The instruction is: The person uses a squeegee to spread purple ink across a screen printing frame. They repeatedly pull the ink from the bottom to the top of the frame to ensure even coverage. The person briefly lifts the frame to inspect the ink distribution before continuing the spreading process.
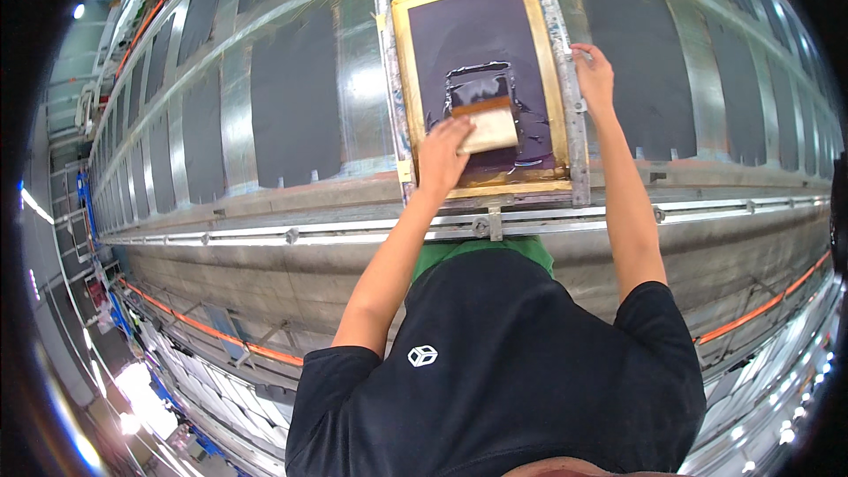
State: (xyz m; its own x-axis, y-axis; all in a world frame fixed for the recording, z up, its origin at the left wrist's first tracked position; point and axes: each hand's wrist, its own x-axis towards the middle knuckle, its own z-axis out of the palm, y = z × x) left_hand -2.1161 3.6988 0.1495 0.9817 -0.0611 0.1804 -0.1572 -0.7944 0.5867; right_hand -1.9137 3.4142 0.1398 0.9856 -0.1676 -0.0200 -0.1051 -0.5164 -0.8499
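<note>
Our left hand (442, 157) is clamped on the wood-handled squeegee (488, 124), long axis crosswise, just beyond the knuckles inside the yellow-framed dark printing screen (402, 62); right hand (594, 75) grips the frame's far right edge.

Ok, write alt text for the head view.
A person's left hand presses a wooden squeegee onto a dark printing screen in a yellow-edged frame. The right hand grips the frame's right side; dark fabric pieces line the long table.

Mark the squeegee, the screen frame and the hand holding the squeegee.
squeegee (488, 128): head view, on its pale blade.
screen frame (402, 62): head view, on its yellow left edge.
left hand (443, 159): head view, on the back of the hand.
</note>
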